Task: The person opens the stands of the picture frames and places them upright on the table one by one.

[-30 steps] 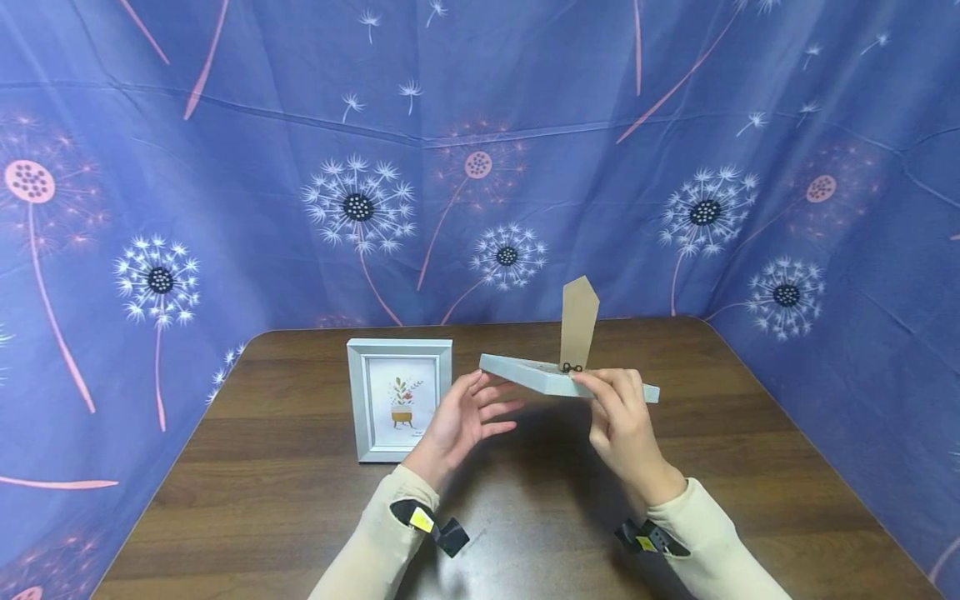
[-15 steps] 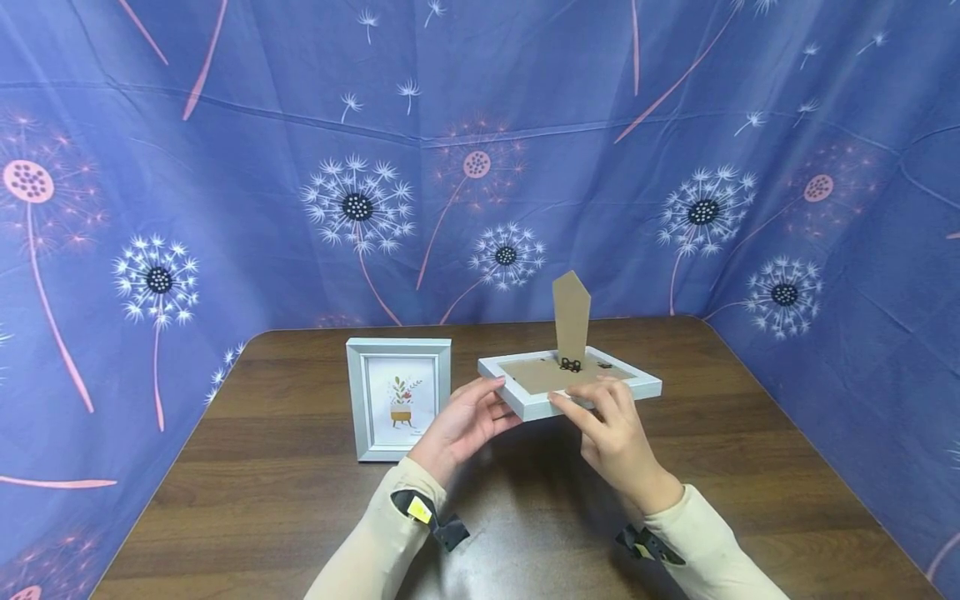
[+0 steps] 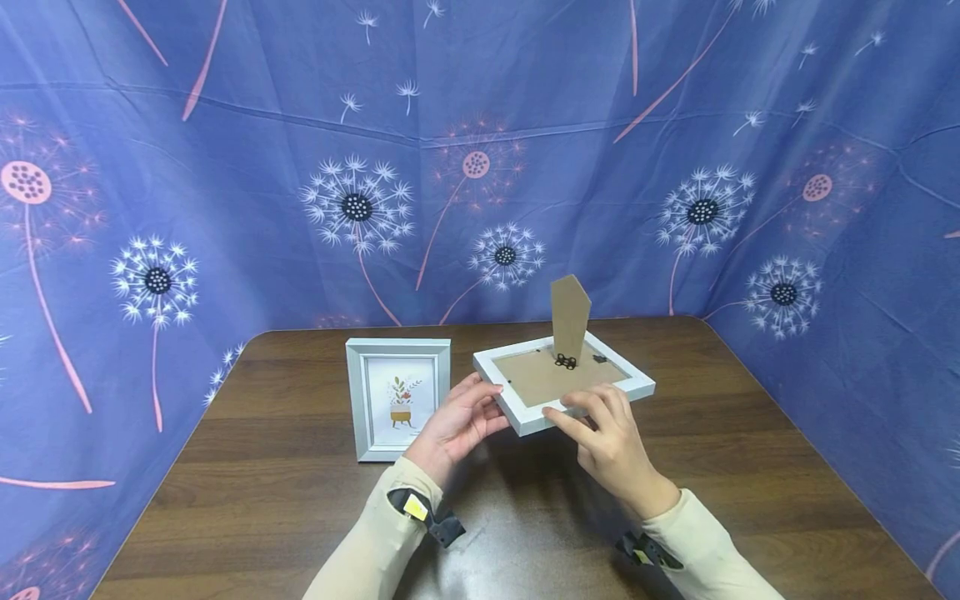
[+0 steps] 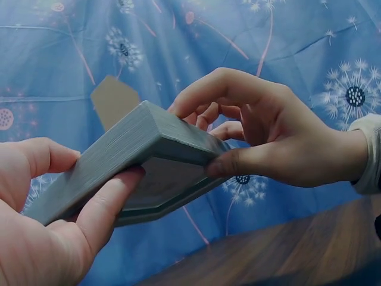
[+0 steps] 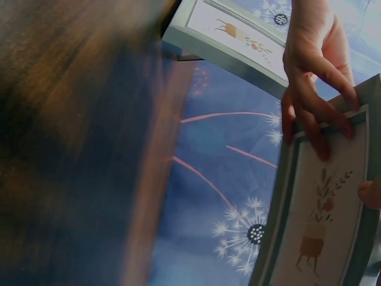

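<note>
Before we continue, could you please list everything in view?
Table: 1, dark brown, centre and foreground
Standing frame: 1, pale blue-grey, upright on the table
Held frame: 1, pale blue-grey, back up, above the table
Stand: 1, light brown, on the held frame's back
Fittings: several, black, on that back
Cloth: count unclear, blue with dandelions, behind the table
Sleeves: 2, cream, bottom of head view
Wrist bands: 2, black and yellow, at sleeve ends
Left hand: 1, bare, gripping held frame's left edge
Right hand: 1, bare, pinching its near edge

The right wrist view crops the held pale-blue rectangular picture frame [image 5: 321, 202], blurring the brown wooden desk [image 5: 65, 83].
</note>
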The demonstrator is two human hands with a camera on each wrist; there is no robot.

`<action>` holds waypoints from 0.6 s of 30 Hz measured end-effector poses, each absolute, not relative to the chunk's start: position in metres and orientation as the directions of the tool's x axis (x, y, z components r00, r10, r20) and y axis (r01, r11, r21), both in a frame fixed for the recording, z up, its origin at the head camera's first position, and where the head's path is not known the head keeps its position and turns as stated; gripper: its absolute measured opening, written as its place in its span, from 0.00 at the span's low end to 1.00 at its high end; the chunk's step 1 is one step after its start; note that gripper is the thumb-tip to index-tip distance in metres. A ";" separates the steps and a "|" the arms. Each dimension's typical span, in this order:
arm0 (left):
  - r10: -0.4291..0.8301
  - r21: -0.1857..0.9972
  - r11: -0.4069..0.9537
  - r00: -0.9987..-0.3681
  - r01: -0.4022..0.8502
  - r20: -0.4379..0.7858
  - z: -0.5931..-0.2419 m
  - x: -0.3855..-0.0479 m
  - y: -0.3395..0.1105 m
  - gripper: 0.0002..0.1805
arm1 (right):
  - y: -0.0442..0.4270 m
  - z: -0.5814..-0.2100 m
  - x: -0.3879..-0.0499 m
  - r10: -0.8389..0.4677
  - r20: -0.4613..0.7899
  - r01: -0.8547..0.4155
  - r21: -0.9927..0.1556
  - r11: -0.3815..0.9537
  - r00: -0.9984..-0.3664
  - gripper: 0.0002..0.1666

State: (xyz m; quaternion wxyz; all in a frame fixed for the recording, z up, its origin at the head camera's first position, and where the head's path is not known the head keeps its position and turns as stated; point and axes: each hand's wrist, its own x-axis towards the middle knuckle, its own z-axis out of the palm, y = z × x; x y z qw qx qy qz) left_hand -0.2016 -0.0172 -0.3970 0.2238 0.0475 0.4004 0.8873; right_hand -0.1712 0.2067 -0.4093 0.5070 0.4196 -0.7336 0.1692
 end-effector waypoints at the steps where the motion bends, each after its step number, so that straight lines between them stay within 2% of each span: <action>1: 0.425 0.741 -0.576 -0.901 -0.345 -0.090 -0.397 -0.202 -0.017 0.23 | 0.207 -0.410 -0.171 -0.450 0.882 -0.790 0.176 0.587 -0.138 0.29; 9: 0.379 0.803 -0.538 -0.924 -0.257 -0.043 -0.397 -0.201 -0.019 0.28 | 0.210 -0.416 -0.169 -0.482 0.860 -0.811 0.159 0.563 -0.166 0.29; 18: 0.376 0.841 -0.513 -0.926 -0.172 0.040 -0.397 -0.201 -0.023 0.31 | 0.208 -0.415 -0.165 -0.490 0.856 -0.826 0.151 0.543 -0.166 0.17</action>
